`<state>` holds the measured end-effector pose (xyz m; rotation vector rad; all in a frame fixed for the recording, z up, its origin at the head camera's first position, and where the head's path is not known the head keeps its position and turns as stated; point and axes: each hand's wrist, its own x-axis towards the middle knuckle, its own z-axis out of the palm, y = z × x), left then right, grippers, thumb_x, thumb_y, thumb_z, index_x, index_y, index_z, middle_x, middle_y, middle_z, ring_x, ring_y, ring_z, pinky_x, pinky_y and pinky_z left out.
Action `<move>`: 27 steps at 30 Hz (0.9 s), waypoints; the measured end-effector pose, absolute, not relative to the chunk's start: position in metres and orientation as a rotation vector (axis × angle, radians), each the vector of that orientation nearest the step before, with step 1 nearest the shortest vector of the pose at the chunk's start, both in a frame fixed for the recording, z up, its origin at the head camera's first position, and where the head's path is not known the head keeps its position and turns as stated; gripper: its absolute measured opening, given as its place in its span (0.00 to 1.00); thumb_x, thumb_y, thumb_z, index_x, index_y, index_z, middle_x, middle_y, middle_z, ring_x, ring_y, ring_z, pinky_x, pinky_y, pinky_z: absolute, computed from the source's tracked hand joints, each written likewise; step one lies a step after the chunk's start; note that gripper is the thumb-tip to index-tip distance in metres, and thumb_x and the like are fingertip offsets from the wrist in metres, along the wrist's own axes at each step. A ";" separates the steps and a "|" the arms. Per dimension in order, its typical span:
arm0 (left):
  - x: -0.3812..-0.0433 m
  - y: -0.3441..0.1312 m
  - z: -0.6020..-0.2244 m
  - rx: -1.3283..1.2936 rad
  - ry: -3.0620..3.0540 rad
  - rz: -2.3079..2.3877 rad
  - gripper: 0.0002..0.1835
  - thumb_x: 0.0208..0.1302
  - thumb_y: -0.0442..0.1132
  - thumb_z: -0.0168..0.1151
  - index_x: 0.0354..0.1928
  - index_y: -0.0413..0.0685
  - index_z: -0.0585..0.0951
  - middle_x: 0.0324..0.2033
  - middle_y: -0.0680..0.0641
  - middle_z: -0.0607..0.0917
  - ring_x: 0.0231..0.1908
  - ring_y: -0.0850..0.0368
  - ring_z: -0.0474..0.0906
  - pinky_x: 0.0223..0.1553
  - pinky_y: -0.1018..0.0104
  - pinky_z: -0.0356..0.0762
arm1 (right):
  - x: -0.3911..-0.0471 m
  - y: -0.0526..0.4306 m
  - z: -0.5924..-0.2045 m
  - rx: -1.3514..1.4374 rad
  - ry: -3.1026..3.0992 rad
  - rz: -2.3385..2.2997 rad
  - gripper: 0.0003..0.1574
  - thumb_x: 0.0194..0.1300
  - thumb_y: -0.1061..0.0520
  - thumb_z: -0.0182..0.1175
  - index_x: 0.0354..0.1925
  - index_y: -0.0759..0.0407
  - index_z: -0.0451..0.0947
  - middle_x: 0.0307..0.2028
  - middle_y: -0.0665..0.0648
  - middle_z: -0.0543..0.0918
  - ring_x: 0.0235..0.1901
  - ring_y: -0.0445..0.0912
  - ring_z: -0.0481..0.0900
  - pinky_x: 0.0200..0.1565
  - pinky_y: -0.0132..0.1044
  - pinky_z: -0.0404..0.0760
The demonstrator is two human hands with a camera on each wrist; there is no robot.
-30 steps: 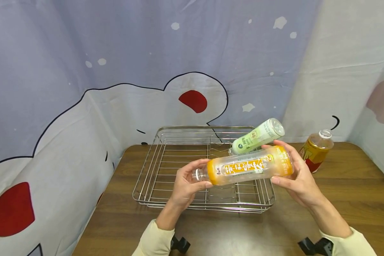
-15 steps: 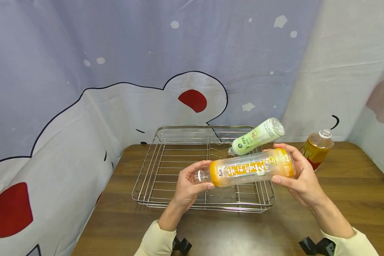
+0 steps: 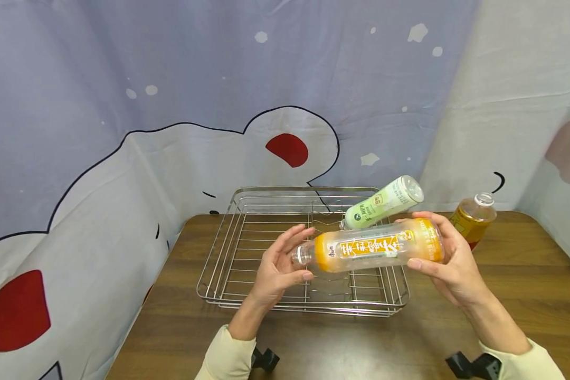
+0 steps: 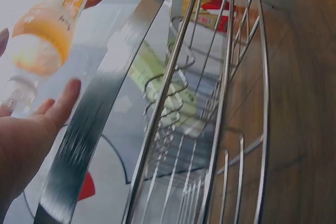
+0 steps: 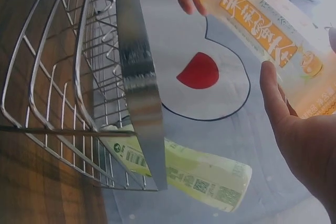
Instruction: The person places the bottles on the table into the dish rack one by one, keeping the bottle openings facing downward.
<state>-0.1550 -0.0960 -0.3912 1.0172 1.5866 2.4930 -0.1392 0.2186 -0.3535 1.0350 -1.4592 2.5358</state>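
A clear plastic drink bottle point(image 3: 368, 247) with an orange-and-white label lies almost level above the front of a wire rack, its capless neck to the left. My right hand point(image 3: 451, 261) grips its base end, thumb in front and fingers behind. Spread fingers of my left hand point(image 3: 280, 264) stand around the neck; in the left wrist view the left hand point(image 4: 31, 135) is loosened, and whether it touches the neck I cannot tell. Behind, a light green bottle point(image 3: 385, 203) leans neck-down in the metal wire rack point(image 3: 247, 253), its base sticking out over the back right.
A bottle with a yellow-and-red label point(image 3: 474, 217) stands uncapped on the wooden table point(image 3: 518, 285), right of the rack. A patterned curtain point(image 3: 195, 79) hangs behind and along the sides. Wavy wire dividers point(image 4: 173, 82) run inside the rack.
My left hand has let go of the bottle's neck and spread its fingers. The bottle has shifted slightly right with my right hand, which keeps its grip.
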 end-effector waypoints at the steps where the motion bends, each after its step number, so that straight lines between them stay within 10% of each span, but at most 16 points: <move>1: -0.156 -0.099 -0.391 1.013 1.594 2.493 0.47 0.51 0.33 0.77 0.71 0.32 0.62 0.67 0.29 0.65 0.64 0.42 0.68 0.57 0.58 0.76 | -0.139 0.220 -0.353 1.018 -1.478 2.528 0.45 0.51 0.88 0.50 0.66 0.69 0.60 0.62 0.65 0.73 0.55 0.50 0.77 0.52 0.38 0.81; 11: -0.157 -0.142 -0.377 1.104 1.878 2.476 0.45 0.58 0.29 0.71 0.72 0.29 0.55 0.70 0.32 0.63 0.68 0.38 0.60 0.65 0.45 0.65 | -0.139 0.243 -0.352 0.941 -1.476 2.515 0.46 0.51 0.90 0.46 0.67 0.69 0.61 0.61 0.64 0.73 0.52 0.50 0.78 0.48 0.36 0.82; 27: -0.146 -0.227 -0.387 0.845 2.614 2.275 0.41 0.54 0.13 0.62 0.71 0.29 0.60 0.69 0.43 0.68 0.68 0.48 0.63 0.65 0.63 0.64 | -0.148 0.296 -0.346 0.845 -1.457 2.462 0.46 0.49 0.94 0.43 0.66 0.76 0.59 0.63 0.65 0.66 0.51 0.51 0.78 0.42 0.39 0.85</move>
